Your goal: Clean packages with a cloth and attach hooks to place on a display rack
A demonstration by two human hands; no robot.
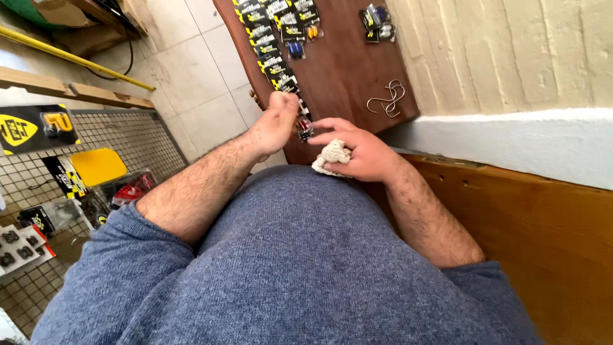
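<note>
Looking straight down over a blue sweater here. The left hand (276, 122) is curled into a loose fist, fingers drawn together around the top of a small blister pack (304, 130) with something red inside. The pack hangs just below and to the right of those fingers, right at the bottom of the row of similar black-and-yellow packs (274, 38) running up the brown wooden board (348, 70). Can't say for sure whether the pack is still hooked on the board or loose in the grip, the view's too tight there.

The right hand (357, 150) is just beside it, index finger stretched out toward the pack and nearly touching it, while the other fingers are folded in, clamped on a crumpled off-white rag (332, 155) tucked under the palm.

Past the fingertips, further up the board, there's a bunch of bare metal hooks (387, 99) and another small cluster of packs (375, 20). Off to the left, well apart from both hands, a wire grid panel (137, 137) lies flat with a yellow card (97, 166) and more packaged bits on it.
</note>
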